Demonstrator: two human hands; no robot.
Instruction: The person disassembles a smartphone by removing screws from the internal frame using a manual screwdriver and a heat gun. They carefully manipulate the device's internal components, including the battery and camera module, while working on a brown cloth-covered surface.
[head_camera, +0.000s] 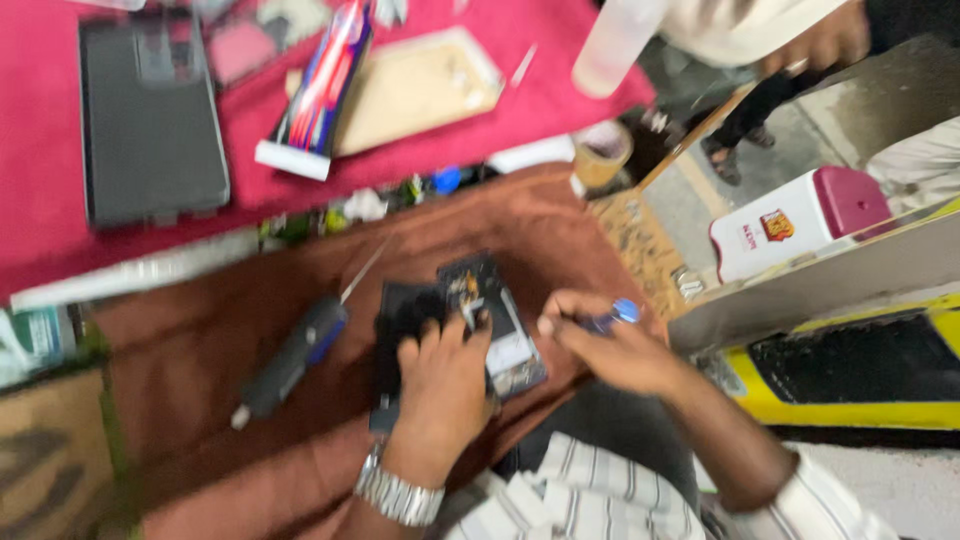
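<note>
Head view is smeared by motion, so small parts are hard to read. Far left, a flat dark grey slab (150, 115) lies on the red cloth (40, 190), its top edge cut off. Next to it a long red, white and blue striped carton (318, 90) leans across a pale beige board (420, 85). Lower, on the brown cloth of the desk (200, 340), a dark pen-shaped tool with a thin metal tip (295, 355) lies apart from my hands. My left hand (440, 385), a metal watch at its wrist, presses flat on the opened dark phone (480, 320) at the middle of the brown cloth, its insides blurred. My right hand (610, 345) has its grip pinched on a small blue-capped tool (615, 315) beside the phone. Far right stands a white box with a magenta lid (800, 220).
</note>
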